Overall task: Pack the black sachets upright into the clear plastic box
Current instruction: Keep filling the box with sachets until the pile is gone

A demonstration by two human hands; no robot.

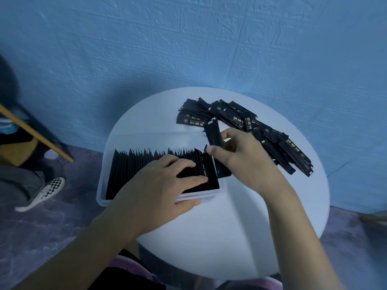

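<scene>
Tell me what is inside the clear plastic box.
A row of black sachets stands upright inside the clear plastic box. The left hand rests on the row's right end, covering sachets there. The box floor beneath the row is hidden.

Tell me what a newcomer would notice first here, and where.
A dense row of black sachets stands upright in the clear box on the left of the white table, the left hand resting on it. Over the box's right end the right hand pinches a single sachet; a loose pile lies beyond, far right.
</scene>
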